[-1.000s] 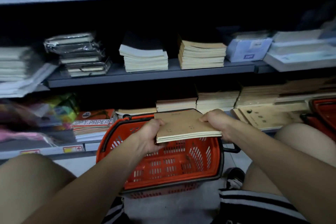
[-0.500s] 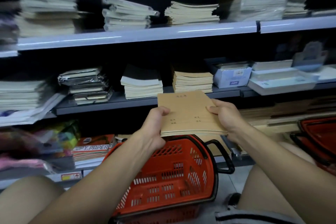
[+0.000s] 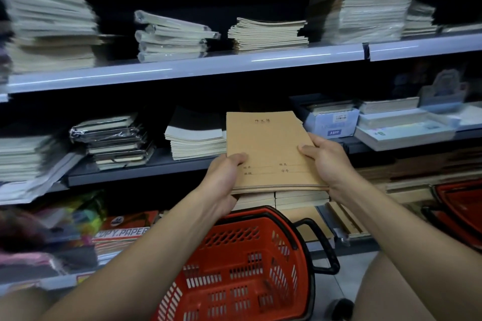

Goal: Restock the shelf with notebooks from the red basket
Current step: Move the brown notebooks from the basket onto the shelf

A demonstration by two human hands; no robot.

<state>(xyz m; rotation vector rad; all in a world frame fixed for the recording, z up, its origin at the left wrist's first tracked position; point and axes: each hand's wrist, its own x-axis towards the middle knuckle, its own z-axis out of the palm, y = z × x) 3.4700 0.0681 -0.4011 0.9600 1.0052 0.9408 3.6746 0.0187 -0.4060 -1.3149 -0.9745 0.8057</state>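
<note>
A thin stack of brown-covered notebooks (image 3: 268,148) is held flat in front of the middle shelf (image 3: 156,168). My left hand (image 3: 224,180) grips its near left corner, thumb on top. My right hand (image 3: 326,159) grips its right edge, thumb on the cover. The red basket (image 3: 247,268) stands on the floor below my arms, its black handle to the right; its inside is hidden from this angle.
The upper shelf (image 3: 182,69) carries several stacks of pale notebooks. On the middle shelf lie wrapped dark notebooks (image 3: 112,141), a cream stack (image 3: 195,143) and a blue-white box (image 3: 331,122). A second red basket (image 3: 459,206) sits far right. Copy paper packs (image 3: 122,232) lie low left.
Both hands lifted the notebook stack up from just above the basket and forward to the level of the middle shelf. My view tilted upward, bringing the upper shelf into sight.
</note>
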